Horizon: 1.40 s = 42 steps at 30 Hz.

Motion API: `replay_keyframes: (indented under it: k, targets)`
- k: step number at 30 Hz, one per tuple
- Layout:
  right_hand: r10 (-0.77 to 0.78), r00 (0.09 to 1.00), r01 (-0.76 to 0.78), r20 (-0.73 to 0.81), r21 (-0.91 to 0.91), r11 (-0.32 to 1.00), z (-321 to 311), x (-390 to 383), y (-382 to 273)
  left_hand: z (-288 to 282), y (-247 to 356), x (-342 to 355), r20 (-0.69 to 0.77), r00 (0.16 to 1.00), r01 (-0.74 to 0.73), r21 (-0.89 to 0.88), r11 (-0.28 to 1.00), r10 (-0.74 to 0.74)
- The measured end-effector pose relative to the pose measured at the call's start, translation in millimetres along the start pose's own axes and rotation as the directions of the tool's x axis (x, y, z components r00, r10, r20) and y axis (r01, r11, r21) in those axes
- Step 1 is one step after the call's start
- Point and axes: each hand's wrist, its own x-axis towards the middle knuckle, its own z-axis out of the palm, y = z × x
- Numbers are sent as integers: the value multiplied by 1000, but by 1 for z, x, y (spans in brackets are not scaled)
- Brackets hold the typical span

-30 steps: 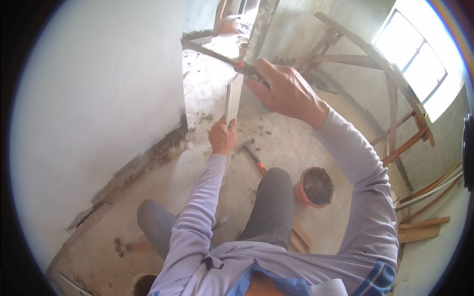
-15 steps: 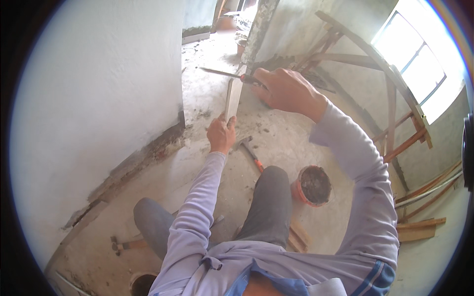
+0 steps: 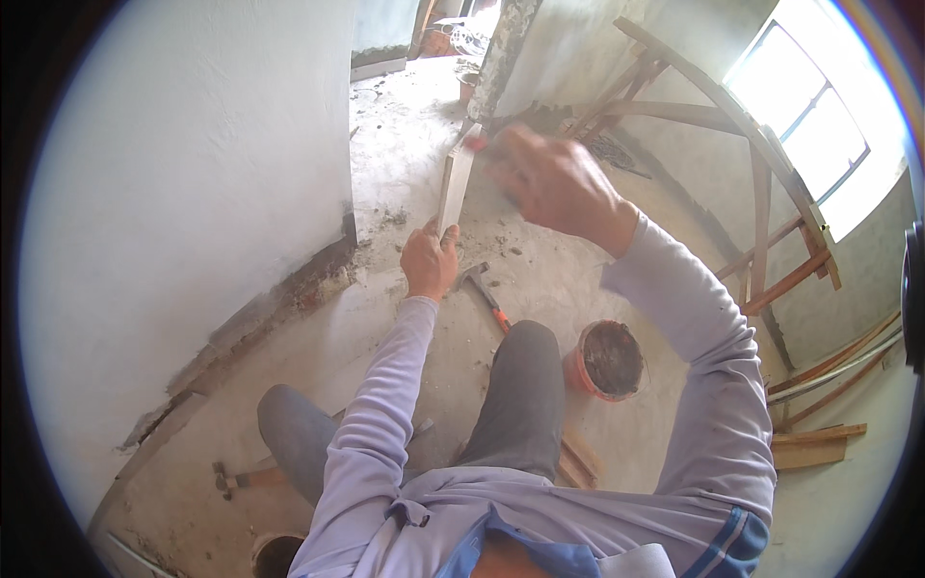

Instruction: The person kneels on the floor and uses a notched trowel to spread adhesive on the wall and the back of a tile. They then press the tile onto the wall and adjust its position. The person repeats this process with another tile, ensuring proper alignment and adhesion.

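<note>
A pale tile point(image 3: 455, 185) is held upright on edge on the concrete floor point(image 3: 540, 279), gripped at its lower end by the left hand point(image 3: 430, 262), apparently to keep it steady. The right hand point(image 3: 551, 181) is blurred above its top edge, closed around a red-handled tool point(image 3: 474, 143). A hammer point(image 3: 484, 292) and a mortar bucket point(image 3: 607, 361) lie nearby.

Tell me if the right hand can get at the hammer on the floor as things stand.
Probably yes: the right hand is raised by the tile, and bare floor lies between it and the hammer, though it grips something red.
</note>
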Motion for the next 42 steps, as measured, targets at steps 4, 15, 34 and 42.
replay_keyframes:
  k: [4,15,34,42]
  targets:
    - [102,988,-74,118,-215,974,-2,1,0,0,-1,1,-13,999,-36,-41,999,36]
    - [113,987,-103,113,-92,990,0,-4,4,-2,-3,0,20,999,28,18,999,-28]
    - [711,702,38,-21,999,-8,168,1,66,-72,5,4,389,920,68,-268,961,44]
    - [624,662,-180,-416,719,671,136,-6,33,-85,19,-19,208,968,-91,-232,968,141]
